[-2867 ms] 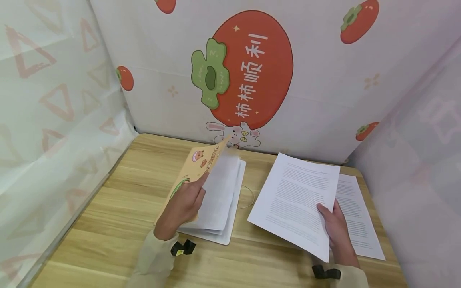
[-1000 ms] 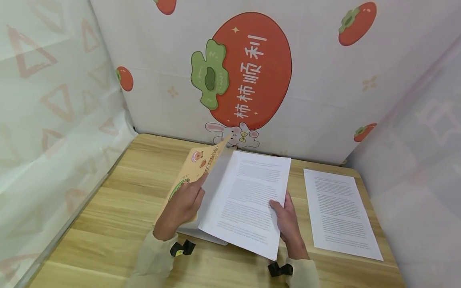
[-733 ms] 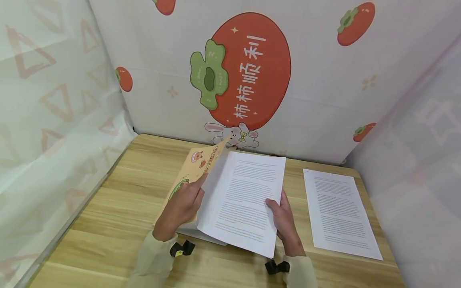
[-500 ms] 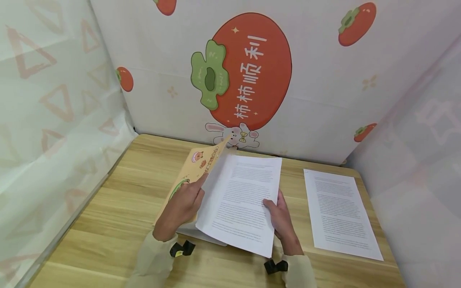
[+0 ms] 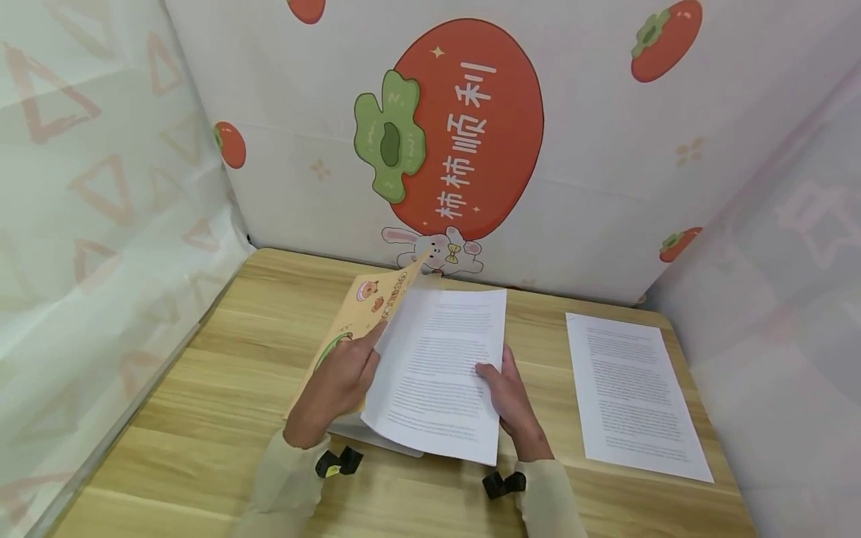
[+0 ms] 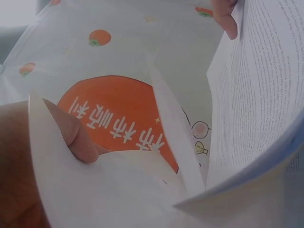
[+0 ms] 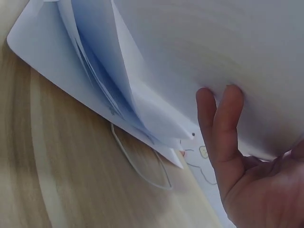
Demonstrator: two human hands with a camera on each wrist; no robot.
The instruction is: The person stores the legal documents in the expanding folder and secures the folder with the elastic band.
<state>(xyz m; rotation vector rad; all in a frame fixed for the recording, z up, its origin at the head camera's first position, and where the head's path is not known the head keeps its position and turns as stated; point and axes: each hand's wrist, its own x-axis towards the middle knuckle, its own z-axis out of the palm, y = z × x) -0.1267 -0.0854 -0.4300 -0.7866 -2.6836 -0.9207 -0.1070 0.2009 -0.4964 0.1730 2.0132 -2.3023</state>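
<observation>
A folder with a yellow-orange cartoon cover [image 5: 368, 295] lies partly opened left of centre. My left hand [image 5: 338, 381] grips the cover's lifted edge; in the left wrist view its thumb lies on the white inner side [image 6: 104, 190]. My right hand [image 5: 513, 400] holds printed paper [image 5: 447, 373] by its right edge, thumb on top. The right wrist view shows the fingers [image 7: 228, 126] underneath. The paper slants over the folder, its left edge close against the inside of the cover. Other white sheets [image 7: 102, 90] stand inside the folder, mostly hidden from the head view.
Another printed sheet [image 5: 639, 396] lies flat on the wooden table [image 5: 215, 418] at the right. A thin elastic loop [image 7: 137, 173] sticks out from the folder's edge. Patterned cloth walls [image 5: 585, 134] close off the back and both sides.
My right hand has carried the printed paper leftward, from beside the folder to over it, uncovering the sheet at the right. My left hand has kept its grip on the cover, nearly still.
</observation>
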